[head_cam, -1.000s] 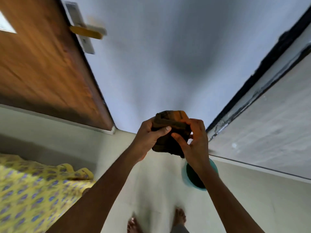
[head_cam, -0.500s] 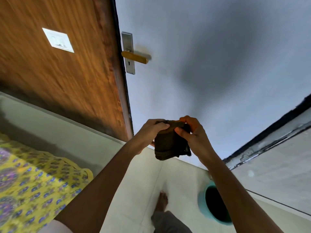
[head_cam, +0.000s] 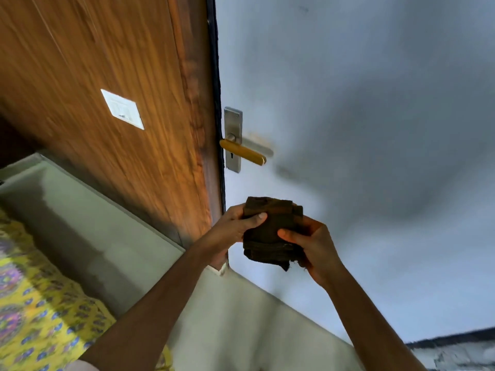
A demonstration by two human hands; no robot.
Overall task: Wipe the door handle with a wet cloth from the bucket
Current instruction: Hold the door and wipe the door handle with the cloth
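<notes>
A dark brown folded cloth is held in front of me by both hands. My left hand grips its left side with the thumb on top. My right hand grips its right and lower side. The yellow door handle sticks out from a steel plate on the pale grey door, above the cloth and apart from it. The bucket is out of view.
A brown wooden panel with a white switch plate fills the upper left. Yellow patterned fabric lies at the lower left. Pale floor runs below my arms. A dark strip shows at the lower right.
The view has swung up and towards the door, so the handle now sits near the centre and closer. The teal bucket and my feet have left the view. Both hands still hold the cloth.
</notes>
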